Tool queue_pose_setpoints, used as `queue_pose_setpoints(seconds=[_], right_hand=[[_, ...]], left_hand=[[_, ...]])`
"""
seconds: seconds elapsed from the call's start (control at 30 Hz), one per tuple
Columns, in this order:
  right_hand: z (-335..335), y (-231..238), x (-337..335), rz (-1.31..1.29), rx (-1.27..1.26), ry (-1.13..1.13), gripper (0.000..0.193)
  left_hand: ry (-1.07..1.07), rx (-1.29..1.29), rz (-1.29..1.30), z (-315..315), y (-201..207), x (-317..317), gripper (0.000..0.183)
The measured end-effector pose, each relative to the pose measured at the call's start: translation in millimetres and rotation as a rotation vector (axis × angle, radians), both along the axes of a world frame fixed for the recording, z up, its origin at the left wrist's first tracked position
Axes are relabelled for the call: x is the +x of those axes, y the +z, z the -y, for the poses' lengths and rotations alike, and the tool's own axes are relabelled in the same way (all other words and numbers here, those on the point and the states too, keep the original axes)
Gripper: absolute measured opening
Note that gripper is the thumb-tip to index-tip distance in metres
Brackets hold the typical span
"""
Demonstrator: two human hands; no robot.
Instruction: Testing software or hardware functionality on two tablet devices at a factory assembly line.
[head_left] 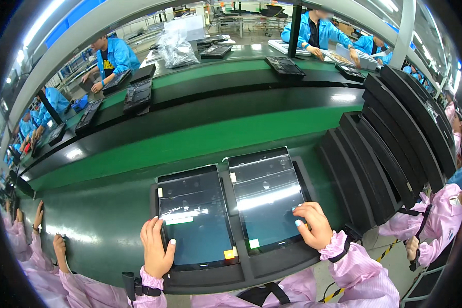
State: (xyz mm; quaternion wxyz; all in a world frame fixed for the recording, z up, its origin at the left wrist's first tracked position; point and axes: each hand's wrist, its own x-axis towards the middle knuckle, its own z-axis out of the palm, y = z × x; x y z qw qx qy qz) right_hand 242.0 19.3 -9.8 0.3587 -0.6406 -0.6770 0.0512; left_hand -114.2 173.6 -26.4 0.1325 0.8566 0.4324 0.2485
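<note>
Head view: a black foam tray (205, 281) lies on the green bench surface (102, 251); all places below are rel. to this tray.
L panel: dark glass-faced display panel (197, 231) in tray's L recess, yellow sticker (229, 254) at its near R corner.
R panel: second display panel (268, 218) in tray's R recess, pale sticker (254, 244) at its near L corner.
L hand: left hand (158, 251) at tray's L side, by L panel's outer edge; fingers straight & close together, thumb spread wide, no grip on anything visible.
R hand: right hand (315, 228) at tray's R side, over R panel's outer edge; fingers half curled, thumb apart from index, nothing clearly gripped. Can't tell if tips press glass or hover.
Tray stack: more black foam trays (362, 169), piled to the R of the tray.
Handling: prob. a seating/steadying step; best w/ light, even touch on outer edges, fingertips off mid-glass to avoid smears.
Fit: worth checking each panel sits flat in its recess, no corner riding up on foam wall.
Risk: uneven push could tilt a panel or lift a sticker; keep wrist straps (341, 250) clear of glass.
</note>
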Motion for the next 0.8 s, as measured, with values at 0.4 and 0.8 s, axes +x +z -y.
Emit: queue_pose_setpoints(seconds=[0.4, 0.8], right_hand=[[-4.1, -1.4, -2.9, 0.135, -0.051, 0.153, 0.024], [-2.7, -8.4, 1.8, 0.064, 0.016, 0.064, 0.020]], left_hand=[[0.004, -0.041, 0.004, -5.7, 3.7, 4.9, 0.056], [-0.126, 0.063, -0.035, -127.0, 0.8, 90.5, 0.029]])
